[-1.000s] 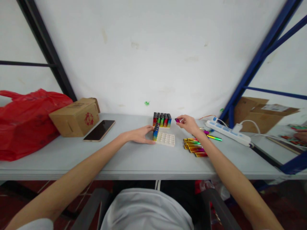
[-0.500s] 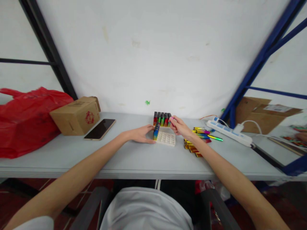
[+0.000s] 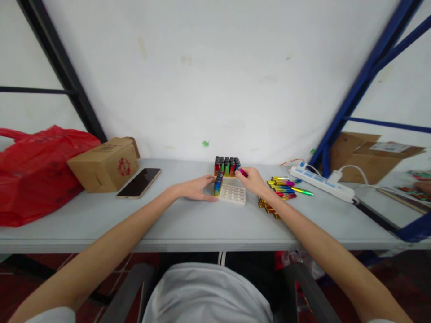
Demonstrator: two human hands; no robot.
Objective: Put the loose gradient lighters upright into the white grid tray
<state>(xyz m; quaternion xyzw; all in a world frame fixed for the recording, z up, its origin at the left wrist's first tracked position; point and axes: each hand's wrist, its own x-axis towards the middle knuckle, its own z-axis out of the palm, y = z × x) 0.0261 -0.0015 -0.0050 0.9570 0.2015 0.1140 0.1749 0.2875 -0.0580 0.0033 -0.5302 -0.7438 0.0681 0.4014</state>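
Right hand (image 3: pixel 253 180) pinching pink lighter (image 3: pixel 243 172) over white tray (image 3: pixel 233 194), far right corner, beside standing lighters (image 3: pixel 227 166). Left hand (image 3: pixel 197 188) flat, steadying tray's left edge. Risk: nudging neighbours, toppling the row.

The left hand (image 3: pixel 197 187) lay on the desk (image 3: pixel 188 222) against the white tray (image 3: pixel 232 194), beside upright lighters (image 3: pixel 218 184). The right hand (image 3: pixel 253 180) pinched a pink lighter (image 3: pixel 243 172) over the tray's far edge, near a loose pile of lighters (image 3: pixel 281 187).
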